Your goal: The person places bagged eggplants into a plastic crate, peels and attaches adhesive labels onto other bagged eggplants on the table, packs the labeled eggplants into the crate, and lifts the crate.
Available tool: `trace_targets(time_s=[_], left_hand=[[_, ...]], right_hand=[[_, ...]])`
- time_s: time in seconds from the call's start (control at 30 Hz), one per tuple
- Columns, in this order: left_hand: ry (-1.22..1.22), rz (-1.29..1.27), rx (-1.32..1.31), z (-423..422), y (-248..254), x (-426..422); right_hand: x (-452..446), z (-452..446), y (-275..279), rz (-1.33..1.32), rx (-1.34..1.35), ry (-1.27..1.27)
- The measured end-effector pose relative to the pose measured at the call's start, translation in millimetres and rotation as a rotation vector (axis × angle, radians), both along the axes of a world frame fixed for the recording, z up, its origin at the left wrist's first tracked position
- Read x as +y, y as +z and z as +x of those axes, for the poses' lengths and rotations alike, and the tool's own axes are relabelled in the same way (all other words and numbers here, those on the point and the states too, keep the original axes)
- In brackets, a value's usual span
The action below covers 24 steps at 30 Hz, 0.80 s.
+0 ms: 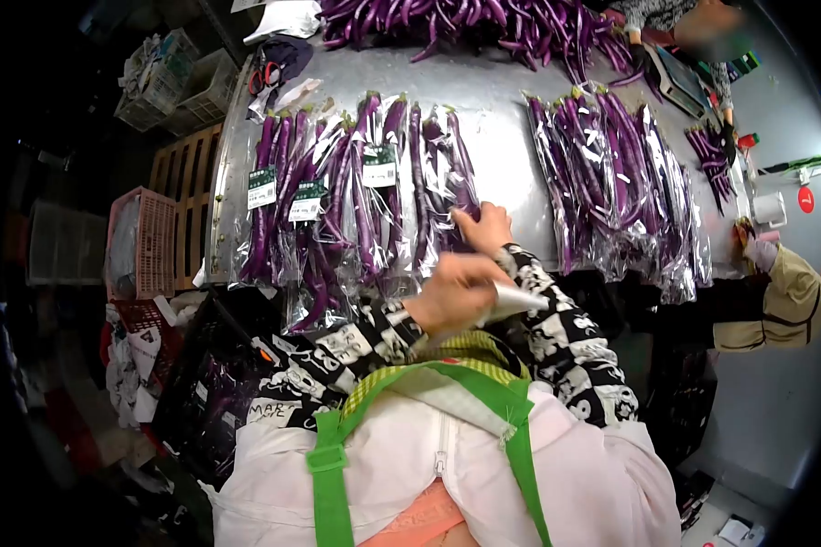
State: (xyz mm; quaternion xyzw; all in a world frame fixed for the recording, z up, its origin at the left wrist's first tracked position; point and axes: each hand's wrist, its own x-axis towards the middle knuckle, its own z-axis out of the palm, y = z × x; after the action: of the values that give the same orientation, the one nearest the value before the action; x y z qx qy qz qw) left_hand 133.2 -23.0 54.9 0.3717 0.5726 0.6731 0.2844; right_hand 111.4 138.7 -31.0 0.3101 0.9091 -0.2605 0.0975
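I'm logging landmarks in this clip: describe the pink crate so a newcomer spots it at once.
Start at the metal table. Beside its left edge is a slatted wooden pallet; just left of that is the pink crate, with translucent plastic inside. Its pink colour sets it apart from the pale crates nearby and the darker red crate below it in view.

The left hand is blurred; the far eggplant pile is cut off by the top edge; print on the labels cannot be read.
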Motion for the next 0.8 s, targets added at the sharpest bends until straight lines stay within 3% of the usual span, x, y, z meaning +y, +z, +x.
trace_targets(time_s=[0.07, 0.1, 0.13, 0.2, 0.23, 0.3, 0.4, 0.57, 0.63, 0.67, 0.73, 0.8], left_hand=[[0.242, -0.271, -0.154, -18, 9, -7], [0.279, -0.166, -0.195, -28, -11, -10], [0.314, -0.061, -0.235, -35, -20, -11], [0.369, -0.026, -0.269, -34, -26, -10], [0.383, -0.059, -0.224, -34, -27, -10], [0.396, -0.091, -0.197, -33, -28, -7], [0.339, -0.094, -0.198, -34, -36, -4], [0.298, -0.114, -0.28, -34, -37, 0], [0.409, -0.037, -0.499, -27, -31, 8], [0.439, -0.096, -0.329, -26, -40, 6], [0.328, -0.263, -0.254, -26, -54, -6], [0.154, -0.531, -0.239, -25, -61, -26]], right_hand=[[-14, 17, 1, 0.172, 0.239, 0.004], [2, 23, -15, 0.037, 0.348, 0.021], [4, 30, 4, -0.514, 0.434, -0.187], [13, 45, 56, -1.124, 0.436, -0.246], [9, 53, 78, -1.119, 0.432, -0.247], [-1, 68, 105, -1.015, 0.571, 0.013], [-5, 71, 108, -0.911, 0.565, 0.137], [-10, 67, 105, -0.933, 0.621, 0.029], [-4, 61, 89, -0.746, 0.724, 0.1], [-2, 56, 85, -0.748, 0.726, 0.103], [5, 41, 79, -0.533, 0.786, 0.07], [8, 22, 81, -0.706, 0.695, -0.088]])
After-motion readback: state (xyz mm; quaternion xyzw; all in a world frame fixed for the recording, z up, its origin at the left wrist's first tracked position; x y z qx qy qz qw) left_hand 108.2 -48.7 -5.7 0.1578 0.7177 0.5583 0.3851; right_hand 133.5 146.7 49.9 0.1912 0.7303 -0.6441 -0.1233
